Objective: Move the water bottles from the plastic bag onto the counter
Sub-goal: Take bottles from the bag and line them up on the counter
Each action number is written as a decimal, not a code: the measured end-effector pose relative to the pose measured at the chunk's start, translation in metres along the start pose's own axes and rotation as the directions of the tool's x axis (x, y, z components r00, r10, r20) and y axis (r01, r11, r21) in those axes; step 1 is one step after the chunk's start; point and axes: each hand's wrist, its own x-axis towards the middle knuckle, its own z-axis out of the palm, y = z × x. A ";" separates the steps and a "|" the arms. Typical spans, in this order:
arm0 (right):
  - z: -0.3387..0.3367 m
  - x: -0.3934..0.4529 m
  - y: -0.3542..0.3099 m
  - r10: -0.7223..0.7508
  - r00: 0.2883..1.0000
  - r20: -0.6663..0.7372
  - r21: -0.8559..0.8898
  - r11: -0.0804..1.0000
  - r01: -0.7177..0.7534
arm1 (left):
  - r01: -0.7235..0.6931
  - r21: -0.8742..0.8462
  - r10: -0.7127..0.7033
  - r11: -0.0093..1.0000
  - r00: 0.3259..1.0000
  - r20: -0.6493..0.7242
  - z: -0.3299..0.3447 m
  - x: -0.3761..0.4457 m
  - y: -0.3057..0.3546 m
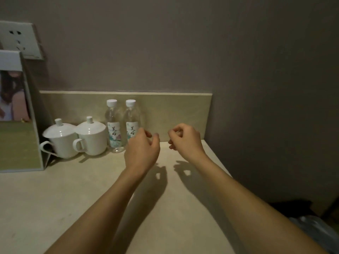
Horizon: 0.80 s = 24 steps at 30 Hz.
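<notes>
left hand (142, 150) is hovering w/ fingers loosely curled, holding nothing, just in front of the right water bottle (131, 121). right hand (185, 141) is also curled and holding nothing, hanging further right of that bottle, apart from it. counter (55, 198) is carrying everything. standing card (18, 114) is sitting far left of the bottles. two lidded white cups (77, 139) are sitting between card and bottles. left water bottle (114, 126) is standing upright just beside the right one, both against the backsplash (174, 110), white caps on.
</notes>
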 end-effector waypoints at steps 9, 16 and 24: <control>-0.142 -0.042 0.044 -0.075 0.990 -0.118 -0.011 0.997 0.075 | -0.032 -0.024 0.032 0.999 0.999 -0.002 0.072 -0.083 0.108; -0.271 -0.084 0.108 -0.074 0.956 -0.283 -0.136 0.990 0.036 | -0.103 -0.125 0.114 0.987 0.990 0.084 0.160 -0.146 0.206; -0.384 -0.115 0.184 0.048 0.891 -0.451 -0.186 0.972 -0.146 | -0.237 -0.152 0.272 0.960 0.921 0.280 0.265 -0.201 0.304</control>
